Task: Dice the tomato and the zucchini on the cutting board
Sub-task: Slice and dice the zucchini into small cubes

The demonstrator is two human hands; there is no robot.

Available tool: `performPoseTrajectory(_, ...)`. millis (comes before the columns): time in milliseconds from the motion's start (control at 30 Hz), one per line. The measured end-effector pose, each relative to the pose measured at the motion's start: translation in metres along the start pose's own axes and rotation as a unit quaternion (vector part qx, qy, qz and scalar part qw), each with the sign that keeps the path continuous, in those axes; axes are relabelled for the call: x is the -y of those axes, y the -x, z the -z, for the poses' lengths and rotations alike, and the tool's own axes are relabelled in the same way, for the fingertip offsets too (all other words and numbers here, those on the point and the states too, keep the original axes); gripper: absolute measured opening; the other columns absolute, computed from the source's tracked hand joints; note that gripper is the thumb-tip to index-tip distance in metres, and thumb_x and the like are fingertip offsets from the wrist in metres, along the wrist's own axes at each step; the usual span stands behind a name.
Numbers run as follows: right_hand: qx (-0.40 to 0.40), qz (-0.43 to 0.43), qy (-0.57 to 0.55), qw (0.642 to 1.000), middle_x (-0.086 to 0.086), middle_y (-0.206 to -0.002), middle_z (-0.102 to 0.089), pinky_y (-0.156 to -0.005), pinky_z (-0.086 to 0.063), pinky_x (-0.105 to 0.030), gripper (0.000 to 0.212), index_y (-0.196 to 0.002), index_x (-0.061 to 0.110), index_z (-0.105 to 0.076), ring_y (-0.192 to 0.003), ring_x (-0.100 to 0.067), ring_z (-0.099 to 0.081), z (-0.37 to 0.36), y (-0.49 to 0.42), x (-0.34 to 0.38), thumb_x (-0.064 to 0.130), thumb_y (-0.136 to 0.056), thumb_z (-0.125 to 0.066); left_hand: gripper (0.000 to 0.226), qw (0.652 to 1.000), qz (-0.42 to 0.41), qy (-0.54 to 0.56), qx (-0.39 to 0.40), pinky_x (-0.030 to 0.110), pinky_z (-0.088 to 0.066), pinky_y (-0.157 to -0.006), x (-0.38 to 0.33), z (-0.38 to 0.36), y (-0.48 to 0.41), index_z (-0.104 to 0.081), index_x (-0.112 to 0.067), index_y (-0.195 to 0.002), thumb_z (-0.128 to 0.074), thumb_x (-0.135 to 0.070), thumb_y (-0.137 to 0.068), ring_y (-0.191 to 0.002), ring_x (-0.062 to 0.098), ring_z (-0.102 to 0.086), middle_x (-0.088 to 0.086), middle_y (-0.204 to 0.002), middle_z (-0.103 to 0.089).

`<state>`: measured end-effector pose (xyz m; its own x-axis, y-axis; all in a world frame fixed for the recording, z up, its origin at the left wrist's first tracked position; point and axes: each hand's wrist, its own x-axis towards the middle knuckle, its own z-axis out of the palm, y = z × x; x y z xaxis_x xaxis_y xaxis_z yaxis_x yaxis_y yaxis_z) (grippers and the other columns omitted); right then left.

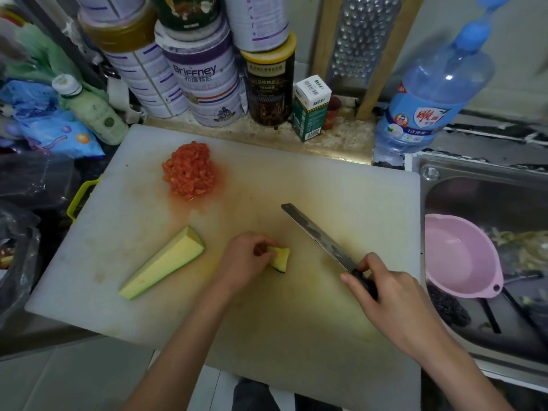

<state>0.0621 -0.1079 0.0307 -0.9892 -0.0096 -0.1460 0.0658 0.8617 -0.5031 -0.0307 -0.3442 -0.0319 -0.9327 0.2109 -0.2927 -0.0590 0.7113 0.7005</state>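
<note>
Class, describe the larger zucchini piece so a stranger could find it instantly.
Start at the white cutting board. Near its left front lies the long zucchini wedge, pale yellow flesh up. Unlike the small zucchini piece pinched by the left hand, it is long, tapered and unheld.

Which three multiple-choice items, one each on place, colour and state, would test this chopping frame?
1. Where on the cutting board is the diced tomato? A far-left part; B near-right corner; C middle of the near edge.
2. What colour is the bowl in the sink? A green; B pink; C white.
3. What is the right hand doing? A resting flat; B gripping the knife by its handle; C curled, empty.
Answers: 1 A, the red pile lies at the far left; 2 B, its inside and rim are pink; 3 B, fingers curl round the dark handle.
</note>
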Motion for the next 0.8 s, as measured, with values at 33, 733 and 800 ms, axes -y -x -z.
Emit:
performPoseTrajectory(33,0.0,-0.003,-0.001,1.0,0.008,-0.045,-0.042,-0.051,-0.046,-0.038,0.043,-0.087,0.022,-0.046,-0.048,-0.022,-0.051,0.0,0.0,-0.001,0.063,-0.084,-0.036,0.02,1.0,-0.004,-0.004,-0.002,0.012,-0.04,-0.07,0.001,0.0,0.0,-0.076,-0.018,-0.103,-0.073,-0.01,-0.085,-0.082,0.014,-0.057,0.004,-0.097,-0.066)
performPoseTrajectory(733,0.017,-0.07,-0.09,0.993,0.005,-0.044,-0.044,-0.047,-0.032,-0.026,0.027,-0.084,0.022,-0.046,-0.044,-0.013,-0.041,-0.017,0.005,0.003,0.048,-0.089,-0.053,0.041,0.937,-0.255,-0.233,0.05,0.035,-0.054,-0.071,0.01,0.01,-0.001,-0.07,-0.016,-0.112,-0.082,-0.018,-0.073,-0.095,0.026,-0.063,0.002,-0.103,-0.066)
performPoseTrajectory(800,0.015,-0.082,-0.172,0.981,0.0,-0.047,-0.049,-0.047,-0.034,-0.03,0.023,-0.081,0.023,-0.047,-0.041,-0.012,-0.038,-0.025,0.009,0.007,0.042,-0.09,-0.055,0.041,0.945,-0.24,-0.218,0.039,0.036,-0.056,-0.066,0.01,0.006,0.003,-0.071,-0.015,-0.107,-0.085,-0.018,-0.068,-0.09,0.027,-0.065,0.002,-0.098,-0.066)
